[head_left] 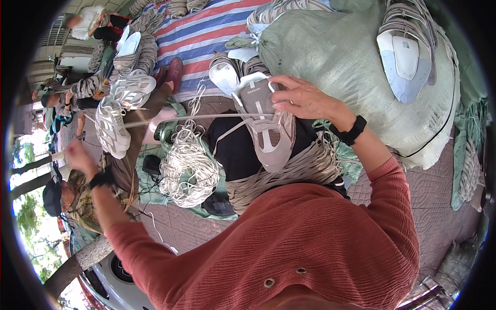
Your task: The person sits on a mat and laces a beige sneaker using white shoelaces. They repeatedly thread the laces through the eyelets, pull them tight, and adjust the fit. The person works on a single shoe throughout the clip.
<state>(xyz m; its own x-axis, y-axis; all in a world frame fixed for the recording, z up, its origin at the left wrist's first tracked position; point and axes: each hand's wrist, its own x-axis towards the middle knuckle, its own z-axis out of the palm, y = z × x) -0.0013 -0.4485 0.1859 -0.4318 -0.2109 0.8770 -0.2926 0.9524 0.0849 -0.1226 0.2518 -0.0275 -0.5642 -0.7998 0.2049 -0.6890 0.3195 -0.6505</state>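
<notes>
A grey and beige sneaker (268, 129) is seen lying sole-side down across the lap, its toe toward the body, resting on a heap of flat beige straps (289, 175). The right hand (305, 98) is laid on the shoe's heel end, fingers (281, 81) curled over the collar and closed on it. A white lace (196, 119) is drawn taut from the shoe out to the left. The left hand (80, 155) is raised well apart from the shoe, blurred; its fingers appear closed around the far end of the lace, though this cannot be confirmed. A black band is worn on each wrist.

A tangled bundle of white laces (188, 170) is noted just beside the shoe, on a green cloth (150, 170). A large green sack (351, 67) stands behind the right hand, with another sneaker (408, 51) lying on it. Further white sneakers (119, 108) are stacked at the left. A striped sheet (206, 36) is spread beyond.
</notes>
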